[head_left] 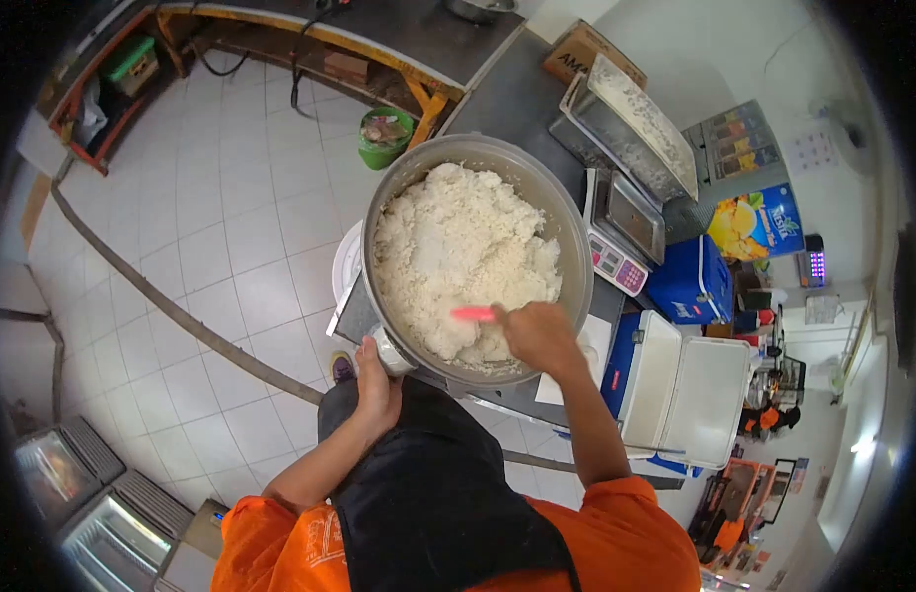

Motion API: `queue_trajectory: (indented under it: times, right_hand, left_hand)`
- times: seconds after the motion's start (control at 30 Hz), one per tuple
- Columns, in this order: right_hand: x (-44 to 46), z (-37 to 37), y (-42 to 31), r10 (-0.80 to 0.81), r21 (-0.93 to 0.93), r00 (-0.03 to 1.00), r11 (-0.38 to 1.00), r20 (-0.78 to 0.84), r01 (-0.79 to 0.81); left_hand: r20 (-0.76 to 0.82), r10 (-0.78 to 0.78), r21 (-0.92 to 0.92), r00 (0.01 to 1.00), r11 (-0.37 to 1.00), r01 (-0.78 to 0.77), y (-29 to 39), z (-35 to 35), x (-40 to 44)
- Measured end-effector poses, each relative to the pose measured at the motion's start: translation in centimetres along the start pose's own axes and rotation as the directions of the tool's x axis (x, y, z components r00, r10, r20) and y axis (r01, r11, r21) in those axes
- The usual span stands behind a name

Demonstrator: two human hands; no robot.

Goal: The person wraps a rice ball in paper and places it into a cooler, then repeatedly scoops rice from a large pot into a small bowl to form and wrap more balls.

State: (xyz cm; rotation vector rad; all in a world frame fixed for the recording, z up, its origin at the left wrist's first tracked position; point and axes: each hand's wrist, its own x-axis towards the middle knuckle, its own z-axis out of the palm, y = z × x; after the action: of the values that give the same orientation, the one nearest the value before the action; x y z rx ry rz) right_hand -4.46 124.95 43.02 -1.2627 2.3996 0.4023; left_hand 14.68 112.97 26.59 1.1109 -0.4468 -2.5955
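A big round metal pot point(579, 259) full of white rice point(458, 247) stands on the dark counter in front of me. My right hand point(539, 337) is closed on a pink utensil point(473, 314), whose visible end lies over the rice at the near right part of the pot. At the pot's near left rim, my left hand point(376, 380) is beside a whitish handle or cloth point(391, 352), with its fingers partly hidden against it. Some rice sticks to the pot's inner wall.
Right of the pot are a scale point(616, 259), rice-smeared metal trays point(641, 118), a blue cooler point(690, 281) and an open white-lidded cooler point(710, 395). A green bin point(384, 153) stands on the floor beyond the pot's left side.
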Motion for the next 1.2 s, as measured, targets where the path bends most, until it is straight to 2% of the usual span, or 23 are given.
queue_trajectory:
  times: [0.03, 0.07, 0.1, 0.23, 0.3, 0.33, 0.4, 0.47, 0.53, 0.6, 0.67, 0.7, 0.73, 0.8, 0.83, 0.9, 1.03, 1.07, 1.1, 1.13, 1.2]
  right_hand:
    - [0.6, 2.2, 0.5, -0.011, -0.002, 1.000, 1.000, 0.001, 0.011]
    - [1.7, 6.2, 1.1, -0.151, -0.060, 0.987, 0.986, 0.056, 0.154]
    - [2.2, 6.4, 0.6, -0.284, -0.111, 0.952, 0.948, 0.117, 0.297]
    - [1.7, 2.3, 2.3, -0.276, -0.085, 0.960, 0.956, 0.054, 0.279]
    - [2.0, 0.6, 1.9, -0.201, -0.054, 0.975, 0.979, -0.090, 0.197]
    - [2.7, 2.5, 2.1, -0.204, -0.046, 0.975, 0.979, -0.091, 0.200]
    - [4.2, 5.9, 2.1, -0.416, -0.139, 0.908, 0.898, 0.050, 0.418]
    - [4.3, 5.0, 4.1, -0.465, -0.154, 0.884, 0.871, 0.050, 0.467]
    - [3.9, 1.7, 5.1, -0.375, -0.090, 0.923, 0.926, -0.090, 0.368]
    - [5.1, 2.2, 5.7, -0.340, -0.064, 0.935, 0.940, -0.100, 0.335]
    - [7.3, 7.1, 6.7, -0.484, -0.073, 0.869, 0.868, 0.101, 0.492]
    - [7.5, 7.7, 6.9, -0.500, 0.017, 0.854, 0.864, 0.145, 0.503]
    - [7.7, 8.1, 7.4, -0.503, 0.017, 0.852, 0.862, 0.149, 0.506]
    - [8.3, 8.7, 8.3, -0.556, 0.290, 0.795, 0.823, 0.241, 0.488]
    - [9.5, 10.0, 8.9, -0.554, 0.295, 0.797, 0.824, 0.242, 0.483]
    - [13.1, 12.4, 10.6, -0.762, 0.496, 0.494, 0.648, 0.419, 0.578]
    - [13.8, 9.6, 10.3, -0.726, 0.552, 0.436, 0.688, 0.532, 0.471]
    - [13.7, 9.1, 10.5, -0.615, 0.553, 0.456, 0.785, 0.643, 0.279]
    - [13.7, 8.8, 10.8, -0.495, 0.519, 0.445, 0.851, 0.746, 0.078]
    - [13.2, 9.1, 11.8, -0.491, 0.517, 0.440, 0.853, 0.751, 0.069]
    - [12.7, 9.6, 14.9, -0.579, 0.717, 0.515, 0.689, 0.631, -0.104]
  left_hand:
    - [0.019, 0.027, 0.000, 0.999, 1.000, -0.027, -0.1, 0.3, -0.1]
    - [0.013, 0.031, -0.003, 0.999, 1.000, -0.031, -0.1, 0.5, -0.2]
    - [-0.017, 0.029, -0.001, 0.999, 1.000, -0.029, 0.0, 0.9, -0.3]
    - [-0.068, 0.035, -0.044, 0.997, 0.998, -0.038, -0.6, 0.7, -0.2]
    - [-0.083, 0.039, -0.083, 0.996, 0.995, -0.045, -1.0, 0.9, -0.1]
    - [-0.083, 0.067, -0.053, 0.994, 0.996, -0.072, -0.7, 1.6, -0.5]
    - [-0.084, 0.098, -0.015, 0.992, 0.995, -0.099, -0.6, 1.8, -0.5]
    - [-0.070, 0.043, -0.061, 0.997, 0.997, -0.047, -0.8, 1.1, -0.1]
    - [-0.076, 0.057, -0.049, 0.995, 0.997, -0.061, -1.0, 1.2, -0.3]
    - [-0.071, 0.061, -0.030, 0.996, 0.998, -0.063, -1.1, 1.2, -0.3]
    - [-0.081, 0.042, -0.065, 0.996, 0.997, -0.047, -1.2, 0.9, 0.2]
    - [-0.082, 0.041, -0.064, 0.996, 0.997, -0.046, -1.2, 1.0, 0.3]
    - [-0.096, 0.054, -0.049, 0.994, 0.997, -0.059, -1.2, 0.9, 0.3]
    - [-0.117, 0.066, -0.033, 0.991, 0.997, -0.070, -1.2, 0.8, 0.3]
    - [-0.110, 0.065, -0.029, 0.992, 0.997, -0.068, -1.2, 0.8, 0.1]
    - [-0.093, 0.065, -0.031, 0.994, 0.997, -0.068, -1.0, 1.2, 0.3]
    - [-0.084, 0.056, -0.041, 0.995, 0.997, -0.060, 0.1, 2.2, -1.2]
    - [-0.092, 0.079, -0.048, 0.993, 0.995, -0.084, 0.4, 2.3, -1.6]
    - [-0.043, 0.200, -0.079, 0.979, 0.976, -0.203, 0.1, 0.6, -0.7]
    - [-0.100, 0.227, -0.089, 0.969, 0.968, -0.236, 1.4, 0.9, -2.3]
    - [-0.135, 0.411, -0.032, 0.901, 0.907, -0.419, 3.9, 3.6, -5.2]
